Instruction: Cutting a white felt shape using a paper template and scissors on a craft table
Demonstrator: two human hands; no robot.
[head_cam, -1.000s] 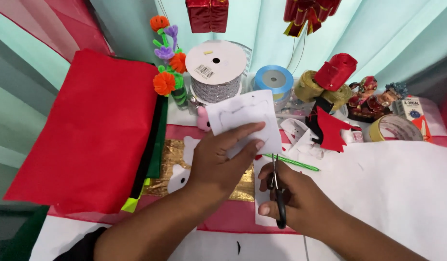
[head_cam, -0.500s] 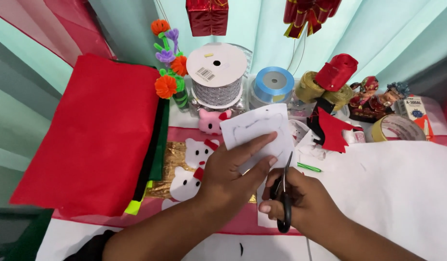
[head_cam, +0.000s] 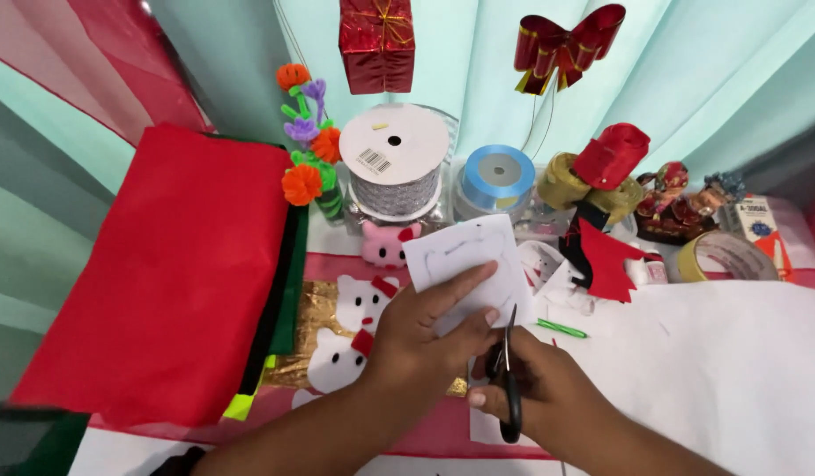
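Holding a white paper piece [head_cam: 467, 264] in our left hand [head_cam: 422, 324], we keep it just above the tabletop [head_cam: 742, 379], fingers closed tight on its lower edge. Our right hand [head_cam: 548, 397] has a closed grip round the black scissors [head_cam: 509, 379], blades up at the paper's edge. White cat shapes [head_cam: 350, 330] lie beside a big red felt sheet [head_cam: 169, 264]

Matt white paper [head_cam: 467, 264] sits at 12 o'clock from the metal-bladed scissors [head_cam: 508, 379]. Soft matt red felt [head_cam: 169, 264] lies at 9 o'clock. A glossy foil bow [head_cam: 568, 40] hangs at 1 o'clock.
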